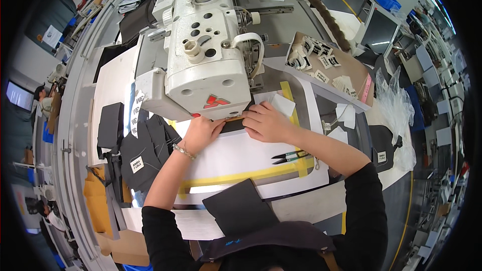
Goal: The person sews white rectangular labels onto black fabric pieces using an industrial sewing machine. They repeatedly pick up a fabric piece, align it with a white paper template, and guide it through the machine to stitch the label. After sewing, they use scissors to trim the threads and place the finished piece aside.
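Observation:
Under the head of a white sewing machine lies a dark fabric piece, its far part hidden by the machine. My left hand is closed, thumb and fingers pressed together at the piece's left end. From the right, my right hand grips the other end with bent fingers. Between the hands, a thin brownish strip shows along the fabric's far edge. Green-handled thread snips lie on the white work surface, close to my right forearm.
Several dark fabric pieces are piled left of the machine; another dark panel lies at the near edge. Yellow tape borders the white surface. On the right stand a cardboard box of labels and a clear plastic bag.

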A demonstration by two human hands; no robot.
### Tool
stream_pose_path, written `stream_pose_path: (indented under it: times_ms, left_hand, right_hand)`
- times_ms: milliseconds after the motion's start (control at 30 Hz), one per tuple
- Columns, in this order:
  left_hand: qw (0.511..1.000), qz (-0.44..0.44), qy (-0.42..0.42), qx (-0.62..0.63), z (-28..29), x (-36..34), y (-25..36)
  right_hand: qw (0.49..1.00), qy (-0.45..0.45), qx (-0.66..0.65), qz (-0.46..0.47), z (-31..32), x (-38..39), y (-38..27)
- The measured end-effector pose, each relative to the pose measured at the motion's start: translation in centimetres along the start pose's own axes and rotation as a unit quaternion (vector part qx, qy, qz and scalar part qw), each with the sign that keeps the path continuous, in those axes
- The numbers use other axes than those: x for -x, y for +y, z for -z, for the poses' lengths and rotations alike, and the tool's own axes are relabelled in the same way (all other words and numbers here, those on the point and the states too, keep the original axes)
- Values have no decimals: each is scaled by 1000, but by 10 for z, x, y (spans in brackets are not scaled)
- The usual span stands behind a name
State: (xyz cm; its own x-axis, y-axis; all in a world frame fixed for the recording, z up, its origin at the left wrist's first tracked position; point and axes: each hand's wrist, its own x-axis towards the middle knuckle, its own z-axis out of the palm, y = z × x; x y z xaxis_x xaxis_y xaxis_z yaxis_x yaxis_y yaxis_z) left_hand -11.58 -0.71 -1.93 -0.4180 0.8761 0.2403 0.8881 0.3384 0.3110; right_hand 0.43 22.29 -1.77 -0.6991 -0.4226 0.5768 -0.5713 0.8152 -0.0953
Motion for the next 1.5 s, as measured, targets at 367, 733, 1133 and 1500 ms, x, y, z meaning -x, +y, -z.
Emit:
stream_pose_path:
  times_ms: [367, 733, 1133, 1500]
  left_hand:
    - [1000, 1, -21, -12, 2, -3, 2]
    - [990, 57, -32, -125, 50, 13, 7]
    - [966, 11, -49, -253, 23, 18, 47]
    - [957, 0, -34, -287, 16, 26, 51]
  right_hand:
    - [999, 2, -28, -19, -1, 2, 1]
    - [988, -66, -26, -137, 19, 9, 7]
    - [984, -153, 82, -43, 49, 21, 2]
    - [993, -102, 55, -38, 32, 23, 12]
